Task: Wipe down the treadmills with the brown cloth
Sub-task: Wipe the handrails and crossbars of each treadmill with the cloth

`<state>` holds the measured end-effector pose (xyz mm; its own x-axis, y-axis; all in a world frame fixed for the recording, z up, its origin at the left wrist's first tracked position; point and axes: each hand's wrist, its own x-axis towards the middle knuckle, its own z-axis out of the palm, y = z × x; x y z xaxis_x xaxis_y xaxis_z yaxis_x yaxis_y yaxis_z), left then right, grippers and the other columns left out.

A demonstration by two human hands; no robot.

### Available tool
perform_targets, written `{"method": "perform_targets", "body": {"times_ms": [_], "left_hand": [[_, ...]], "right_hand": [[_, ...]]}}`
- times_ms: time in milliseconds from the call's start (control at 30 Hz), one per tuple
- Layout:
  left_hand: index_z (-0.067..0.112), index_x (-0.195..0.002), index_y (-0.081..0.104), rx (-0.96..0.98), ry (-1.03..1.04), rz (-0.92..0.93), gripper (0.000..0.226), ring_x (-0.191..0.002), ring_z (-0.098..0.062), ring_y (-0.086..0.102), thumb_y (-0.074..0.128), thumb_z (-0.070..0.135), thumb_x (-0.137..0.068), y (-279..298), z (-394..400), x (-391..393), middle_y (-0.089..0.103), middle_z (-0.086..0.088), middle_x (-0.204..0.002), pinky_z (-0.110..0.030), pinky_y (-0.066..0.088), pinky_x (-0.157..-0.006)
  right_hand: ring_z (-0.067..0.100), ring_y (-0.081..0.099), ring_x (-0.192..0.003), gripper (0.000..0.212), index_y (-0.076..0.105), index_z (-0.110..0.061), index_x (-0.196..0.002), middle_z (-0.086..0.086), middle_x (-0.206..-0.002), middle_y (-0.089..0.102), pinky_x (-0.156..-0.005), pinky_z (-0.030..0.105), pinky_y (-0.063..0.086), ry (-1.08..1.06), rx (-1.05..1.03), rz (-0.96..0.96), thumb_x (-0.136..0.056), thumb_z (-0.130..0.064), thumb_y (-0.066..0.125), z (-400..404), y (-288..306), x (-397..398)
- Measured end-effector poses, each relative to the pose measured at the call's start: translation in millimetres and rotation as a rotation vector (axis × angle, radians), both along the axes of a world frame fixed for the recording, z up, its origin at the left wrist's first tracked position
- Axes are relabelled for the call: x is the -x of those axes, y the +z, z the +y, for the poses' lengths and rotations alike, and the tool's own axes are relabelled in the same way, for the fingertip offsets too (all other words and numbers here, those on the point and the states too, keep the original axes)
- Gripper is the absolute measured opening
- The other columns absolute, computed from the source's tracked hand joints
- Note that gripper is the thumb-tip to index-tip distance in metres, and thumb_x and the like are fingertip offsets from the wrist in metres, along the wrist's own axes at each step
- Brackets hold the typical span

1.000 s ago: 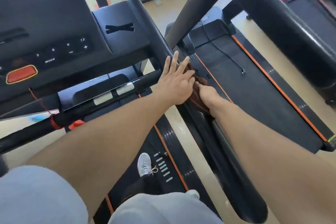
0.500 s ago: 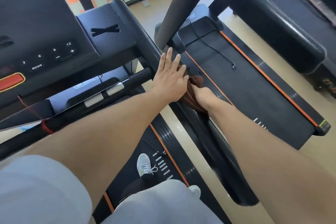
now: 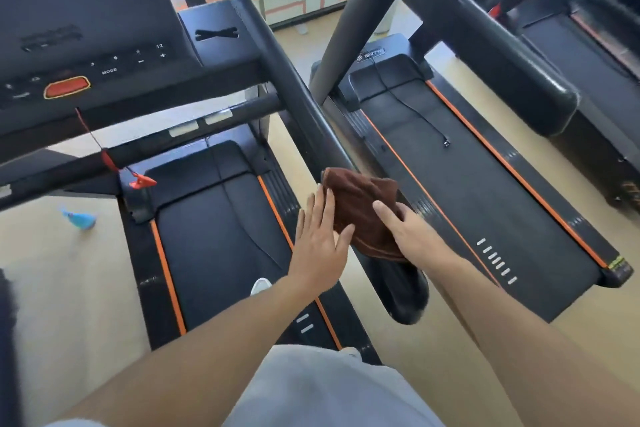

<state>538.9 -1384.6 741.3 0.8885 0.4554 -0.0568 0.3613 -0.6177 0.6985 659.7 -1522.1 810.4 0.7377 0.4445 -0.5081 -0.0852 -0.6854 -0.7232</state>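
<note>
Both hands and the crumpled brown terry cloth (image 3: 360, 210) have been drawn back down the long black padded handrail (image 3: 298, 97) since the earlier frames, from near its junction with the console to its lower end. The cloth is now bunched over the rail just above the rounded tip, which is judged to be the last stretch of this rail still to be wiped.

The right hand (image 3: 410, 236) is laid over the cloth from the right. Its thumb lies on top of the fabric and its fingers (image 3: 403, 210) are bent over the far side, so the cloth is held against the rail and can be dragged along it. The left hand (image 3: 320, 246) is held flat, its fingers (image 3: 327, 204) straight and slightly spread. Their tips touch the left edge of the cloth, apparently to steady it and keep it wrapped round the curved surface; nothing is gripped by this hand.

The cloth is folded thickly rather than spread, which gives a padded wiping face. The handrail belongs to the black treadmill with orange deck stripes (image 3: 221, 218) on which the person stands. A second black treadmill (image 3: 467, 184) lies just beside it to the right and a third is partly seen beyond, so much of the task is judged to remain. A red safety clip on a cord (image 3: 142, 181) hangs below the console.
</note>
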Motion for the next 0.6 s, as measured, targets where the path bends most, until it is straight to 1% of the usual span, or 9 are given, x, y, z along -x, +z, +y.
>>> {"method": "perform_targets", "body": {"times_ms": [33,100,167,200,233,300,367,467,600], "left_hand": [[0.024,-0.164,0.001,0.019,0.026,-0.045,0.075,-0.158,-0.011,-0.009,0.039,0.052,-0.105,0,-8,9,-0.004,0.005,-0.173,-0.041,0.003,-0.130],[0.021,-0.161,0.026,-0.028,0.031,-0.151,0.075,-0.157,-0.016,0.016,0.060,0.046,-0.099,0,-15,23,0.020,-0.001,-0.170,-0.038,0.015,-0.128],[0.017,-0.147,0.052,-0.146,-0.042,-0.243,0.063,-0.145,-0.021,0.040,0.074,0.036,-0.091,-1,-19,32,0.046,-0.003,-0.154,-0.043,0.031,-0.122],[0.016,-0.139,0.059,-0.191,-0.078,-0.273,0.056,-0.138,-0.022,0.047,0.078,0.032,-0.089,-2,-20,33,0.053,-0.003,-0.147,-0.046,0.037,-0.117],[0.015,-0.135,0.063,-0.214,-0.101,-0.289,0.051,-0.134,-0.021,0.051,0.079,0.029,-0.088,-3,-21,34,0.057,-0.002,-0.142,-0.047,0.041,-0.114],[0.015,-0.133,0.065,-0.217,-0.110,-0.297,0.048,-0.130,-0.021,0.054,0.079,0.026,-0.089,-1,-21,30,0.061,0.000,-0.137,-0.045,0.043,-0.112],[0.014,-0.129,0.067,-0.208,-0.108,-0.305,0.043,-0.125,-0.021,0.057,0.079,0.024,-0.089,3,-19,23,0.063,0.000,-0.132,-0.043,0.045,-0.110],[0.015,-0.115,0.076,-0.220,-0.104,-0.328,0.028,-0.114,-0.022,0.062,0.080,0.020,-0.088,5,-13,16,0.068,0.001,-0.121,-0.044,0.050,-0.103],[0.014,-0.101,0.080,-0.232,-0.148,-0.371,0.009,-0.108,-0.020,0.065,0.074,0.016,-0.094,8,-4,12,0.072,0.002,-0.112,-0.041,0.052,-0.098]], "right_hand": [[-0.002,0.062,-0.104,0.054,0.053,-0.036,-0.140,-0.024,-0.116,0.065,-0.090,0.023,0.041,-0.031,-0.034,-0.032,-0.097,-0.068,0.049,-11,-1,5],[-0.006,0.062,-0.102,0.042,0.055,-0.033,-0.134,-0.026,-0.112,0.064,-0.086,0.020,0.044,-0.109,-0.129,-0.116,-0.100,-0.058,0.053,-36,-6,13],[0.000,0.067,-0.098,0.024,0.064,-0.033,-0.119,-0.018,-0.106,0.071,-0.082,0.019,0.051,-0.098,-0.169,-0.190,-0.098,-0.044,0.065,-60,-13,18],[0.002,0.069,-0.095,0.017,0.067,-0.035,-0.113,-0.017,-0.101,0.073,-0.080,0.019,0.053,-0.059,-0.163,-0.196,-0.096,-0.037,0.070,-71,-17,19],[0.003,0.070,-0.093,0.016,0.069,-0.038,-0.109,-0.018,-0.097,0.075,-0.078,0.018,0.054,-0.013,-0.159,-0.191,-0.095,-0.032,0.073,-80,-19,20],[0.001,0.070,-0.092,0.026,0.069,-0.043,-0.108,-0.023,-0.097,0.074,-0.077,0.014,0.053,0.049,-0.174,-0.189,-0.092,-0.024,0.078,-89,-20,22],[0.001,0.070,-0.093,0.031,0.070,-0.043,-0.108,-0.023,-0.097,0.075,-0.079,0.012,0.053,0.067,-0.194,-0.217,-0.089,-0.021,0.081,-90,-20,22],[0.005,0.073,-0.088,0.030,0.075,-0.041,-0.102,-0.020,-0.094,0.076,-0.077,0.019,0.056,0.016,-0.225,-0.283,-0.086,-0.017,0.084,-87,-25,22],[0.005,0.072,-0.081,0.024,0.080,-0.034,-0.093,-0.016,-0.090,0.077,-0.073,0.014,0.051,-0.048,-0.311,-0.317,-0.089,-0.011,0.079,-83,-27,24]]}}
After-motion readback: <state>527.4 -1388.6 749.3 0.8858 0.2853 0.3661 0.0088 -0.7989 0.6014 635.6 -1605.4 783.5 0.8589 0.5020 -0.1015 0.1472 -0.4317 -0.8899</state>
